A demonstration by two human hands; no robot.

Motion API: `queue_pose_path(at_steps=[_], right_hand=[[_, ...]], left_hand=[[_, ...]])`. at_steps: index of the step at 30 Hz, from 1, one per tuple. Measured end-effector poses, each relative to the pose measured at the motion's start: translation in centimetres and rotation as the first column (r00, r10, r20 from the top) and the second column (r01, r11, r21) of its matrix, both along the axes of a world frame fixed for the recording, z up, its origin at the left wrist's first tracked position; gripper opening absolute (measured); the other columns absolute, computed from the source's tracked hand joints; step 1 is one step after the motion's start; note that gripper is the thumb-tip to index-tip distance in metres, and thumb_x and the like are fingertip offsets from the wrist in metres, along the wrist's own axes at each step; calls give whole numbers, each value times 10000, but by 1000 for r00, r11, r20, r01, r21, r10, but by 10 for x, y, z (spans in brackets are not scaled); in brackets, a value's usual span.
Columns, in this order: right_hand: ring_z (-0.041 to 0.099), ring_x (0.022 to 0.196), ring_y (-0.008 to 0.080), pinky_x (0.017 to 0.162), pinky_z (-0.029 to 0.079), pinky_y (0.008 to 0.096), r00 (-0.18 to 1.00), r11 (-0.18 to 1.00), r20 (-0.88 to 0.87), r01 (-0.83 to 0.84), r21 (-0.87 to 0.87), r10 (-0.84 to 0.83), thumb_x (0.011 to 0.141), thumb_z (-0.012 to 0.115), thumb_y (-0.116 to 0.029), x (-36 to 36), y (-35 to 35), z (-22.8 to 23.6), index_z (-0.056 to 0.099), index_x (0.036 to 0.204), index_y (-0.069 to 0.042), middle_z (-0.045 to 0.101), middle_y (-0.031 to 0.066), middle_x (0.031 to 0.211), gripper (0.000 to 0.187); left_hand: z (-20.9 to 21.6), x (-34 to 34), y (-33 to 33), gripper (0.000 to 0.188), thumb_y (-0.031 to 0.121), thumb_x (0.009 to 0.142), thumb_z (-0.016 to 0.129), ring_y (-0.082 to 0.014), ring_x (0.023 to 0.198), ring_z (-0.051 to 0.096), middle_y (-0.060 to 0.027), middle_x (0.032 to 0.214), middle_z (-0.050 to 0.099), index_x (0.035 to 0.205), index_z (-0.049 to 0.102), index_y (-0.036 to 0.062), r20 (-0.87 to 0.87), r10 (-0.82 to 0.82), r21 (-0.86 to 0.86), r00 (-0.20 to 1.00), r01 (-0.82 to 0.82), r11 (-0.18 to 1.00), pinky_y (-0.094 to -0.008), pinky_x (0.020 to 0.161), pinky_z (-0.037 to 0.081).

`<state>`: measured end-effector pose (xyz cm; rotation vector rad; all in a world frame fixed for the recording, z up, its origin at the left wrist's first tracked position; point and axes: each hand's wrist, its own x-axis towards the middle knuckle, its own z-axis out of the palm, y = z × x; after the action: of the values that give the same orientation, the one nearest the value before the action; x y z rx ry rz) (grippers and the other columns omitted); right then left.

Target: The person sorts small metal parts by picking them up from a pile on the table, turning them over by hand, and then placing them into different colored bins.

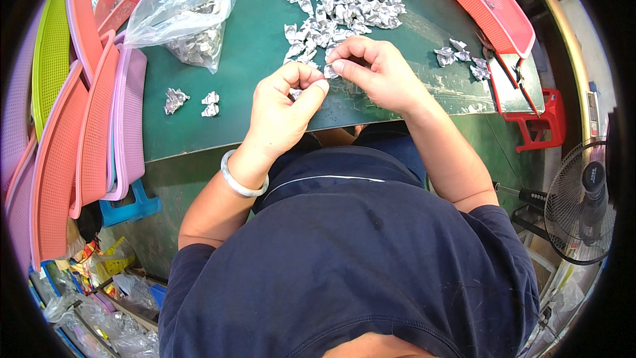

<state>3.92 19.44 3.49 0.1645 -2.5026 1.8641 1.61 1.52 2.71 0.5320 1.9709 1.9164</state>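
Over the near edge of the green table, my left hand (286, 101) and my right hand (376, 71) almost meet, fingers pinched. Between them is a small silver metal part (330, 71), gripped by my right thumb and forefinger. My left thumb and forefinger press together right beside it; whether they grip it too is hard to tell, as the fingers cover most of the spot. Just beyond my hands spreads a large pile of similar silver metal parts (351, 0). A few more parts (175, 101) lie apart to the left, and several (445, 57) to the right.
A clear plastic bag (192, 20) of metal parts stands at the far left. Nested plastic baskets (59, 159) crowd the left side. At the right are a pink basket (487, 3), red-handled pliers (507, 69), a red stool (546, 119) and a fan (582, 199).
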Motion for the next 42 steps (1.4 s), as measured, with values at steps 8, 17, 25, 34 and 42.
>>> queue_pose_path(at_steps=[8, 17, 25, 34, 42], right_hand=[[511, 733, 80, 664, 422, 225, 984, 998, -175, 51, 34, -44, 805, 588, -50, 5, -4, 1, 607, 909, -1, 577, 22, 834, 116], [563, 672, 194, 608, 447, 271, 896, 979, -441, 136, 149, -57, 761, 614, -39, 9, -6, 2, 587, 834, 1, 569, 95, 755, 87], [563, 678, 200, 609, 443, 280, 903, 979, -427, 124, 159, -45, 788, 585, -41, 12, -5, 1, 594, 853, -1, 565, 100, 762, 76], [548, 765, 156, 695, 440, 263, 933, 981, -360, 61, 185, 10, 808, 577, -39, 15, -2, 2, 594, 937, 10, 571, 80, 877, 139], [506, 696, 116, 632, 426, 242, 958, 988, -285, 25, 150, 19, 791, 609, -53, 18, -3, 6, 596, 939, 9, 558, 59, 851, 161]], left_hand=[[3, 3, 0, 70, 101, 820, 603, -35, 556, 489, 15, 667, 542, 840, 587, 37, -50, 18, -29, 999, -20, 999, -160, 485, 363], [0, 2, -2, 81, 110, 831, 589, -40, 568, 490, 12, 664, 546, 826, 589, 29, -21, 27, -19, 999, -28, 999, -172, 504, 376], [1, -5, -4, 118, 149, 844, 564, -64, 527, 507, -7, 637, 562, 804, 602, 45, 393, -47, 146, 918, -12, 989, -176, 460, 380], [-2, -11, -7, 132, 149, 841, 549, -91, 491, 495, -23, 613, 549, 780, 583, 37, 524, -117, 238, 844, -13, 971, -195, 427, 351], [0, -13, -7, 159, 175, 837, 551, -98, 473, 488, -17, 594, 542, 759, 580, 39, 582, -157, 254, 798, 4, 967, -198, 420, 349]])
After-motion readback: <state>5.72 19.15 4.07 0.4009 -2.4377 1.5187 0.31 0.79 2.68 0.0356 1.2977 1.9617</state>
